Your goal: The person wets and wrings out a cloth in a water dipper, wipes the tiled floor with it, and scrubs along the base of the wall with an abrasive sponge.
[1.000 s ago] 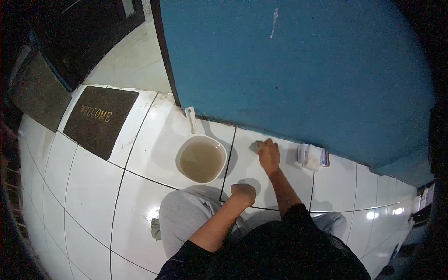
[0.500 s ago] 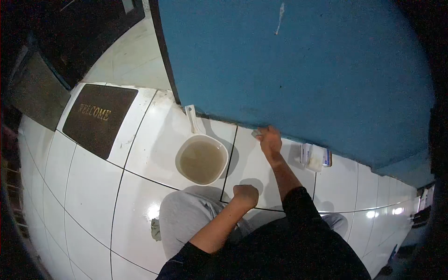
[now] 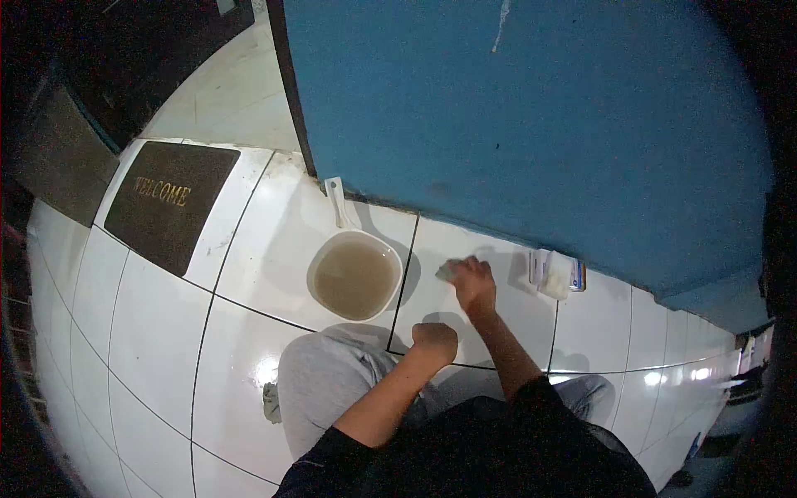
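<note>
My right hand (image 3: 474,286) is closed on a small grey-green cloth (image 3: 449,270), low over the white floor tile in front of the blue wall. My left hand (image 3: 434,344) is a closed fist above the floor near my knees; whether anything is inside it is hidden. To the left of both hands stands a white dipper (image 3: 355,275) filled with cloudy brownish water, its handle pointing to the wall.
A small box with a white piece against it (image 3: 556,275) stands by the wall at the right. Blue wall (image 3: 515,124) rises ahead. A dark WELCOME mat (image 3: 172,206) lies at the left. Another grey-green cloth (image 3: 271,402) lies beside my left knee.
My right hand went up to the wall's foot with the cloth, then came back down toward me over the tile. My left hand has stayed nearly in place.
</note>
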### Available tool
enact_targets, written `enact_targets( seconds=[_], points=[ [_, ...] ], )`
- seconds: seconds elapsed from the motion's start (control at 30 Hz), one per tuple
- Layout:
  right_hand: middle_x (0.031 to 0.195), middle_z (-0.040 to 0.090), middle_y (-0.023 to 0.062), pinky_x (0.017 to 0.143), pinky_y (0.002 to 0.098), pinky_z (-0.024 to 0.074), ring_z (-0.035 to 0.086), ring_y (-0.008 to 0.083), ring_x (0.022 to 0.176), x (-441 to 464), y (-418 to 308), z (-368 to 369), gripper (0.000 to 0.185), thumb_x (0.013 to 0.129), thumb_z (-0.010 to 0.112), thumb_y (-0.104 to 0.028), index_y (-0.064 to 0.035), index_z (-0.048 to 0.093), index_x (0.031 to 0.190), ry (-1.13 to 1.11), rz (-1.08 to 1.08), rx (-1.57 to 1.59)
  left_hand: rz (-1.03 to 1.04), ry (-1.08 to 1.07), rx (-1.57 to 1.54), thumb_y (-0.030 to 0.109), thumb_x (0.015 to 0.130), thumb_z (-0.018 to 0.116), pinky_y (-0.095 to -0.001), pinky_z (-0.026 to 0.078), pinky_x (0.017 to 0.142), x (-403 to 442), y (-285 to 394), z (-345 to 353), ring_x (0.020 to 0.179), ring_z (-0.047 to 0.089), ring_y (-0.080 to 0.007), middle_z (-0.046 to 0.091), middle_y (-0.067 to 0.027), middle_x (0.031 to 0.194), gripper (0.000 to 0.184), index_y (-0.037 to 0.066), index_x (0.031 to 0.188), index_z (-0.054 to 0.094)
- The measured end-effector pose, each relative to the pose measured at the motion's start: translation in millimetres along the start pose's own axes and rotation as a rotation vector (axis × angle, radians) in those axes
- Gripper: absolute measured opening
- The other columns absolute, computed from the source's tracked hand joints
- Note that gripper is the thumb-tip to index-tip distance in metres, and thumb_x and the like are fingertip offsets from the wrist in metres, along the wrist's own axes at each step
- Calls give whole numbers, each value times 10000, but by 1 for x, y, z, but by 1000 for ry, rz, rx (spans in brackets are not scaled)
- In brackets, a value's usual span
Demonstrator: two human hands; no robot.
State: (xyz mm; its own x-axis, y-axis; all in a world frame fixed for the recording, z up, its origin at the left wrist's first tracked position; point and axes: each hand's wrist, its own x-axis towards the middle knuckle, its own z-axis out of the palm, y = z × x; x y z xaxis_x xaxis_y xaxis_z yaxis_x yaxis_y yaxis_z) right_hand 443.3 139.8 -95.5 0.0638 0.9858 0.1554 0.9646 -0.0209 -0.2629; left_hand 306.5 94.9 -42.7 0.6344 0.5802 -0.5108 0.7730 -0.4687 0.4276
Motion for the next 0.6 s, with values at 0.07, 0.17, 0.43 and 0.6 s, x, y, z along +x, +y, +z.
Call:
enact_targets(
  seconds=[0.07,0.17,0.43,0.6],
  points=[
    [939,529,57,753,377,460,494,275,855,33,3,5,253,707,607,-131,-168,623,956,61,9,1,-25,-55,73,138,741,537,-353,458,653,4,1,0,872,617,-236,646,-64,936,215,104,907,668],
    [966,533,62,771,373,458,504,282,898,74,12,18,254,695,629,-181,-169,627,949,137,-30,-108,-29,-106,68,137,740,541,-355,462,661,0,2,-12,884,617,-236,647,-63,942,216,110,912,669],
    [978,516,62,761,387,464,501,290,878,23,7,13,324,685,614,-124,-196,600,1000,33,-24,50,-30,-88,40,126,717,532,-383,475,702,-2,-1,-15,892,611,-257,633,-110,951,226,73,898,657],
    [932,504,64,728,373,476,500,270,837,-20,-26,-25,266,676,621,-92,-146,613,937,-36,-55,-66,-6,-68,12,119,695,521,-409,490,715,2,1,-8,871,613,-286,629,-158,924,231,32,865,650]
  ],
)
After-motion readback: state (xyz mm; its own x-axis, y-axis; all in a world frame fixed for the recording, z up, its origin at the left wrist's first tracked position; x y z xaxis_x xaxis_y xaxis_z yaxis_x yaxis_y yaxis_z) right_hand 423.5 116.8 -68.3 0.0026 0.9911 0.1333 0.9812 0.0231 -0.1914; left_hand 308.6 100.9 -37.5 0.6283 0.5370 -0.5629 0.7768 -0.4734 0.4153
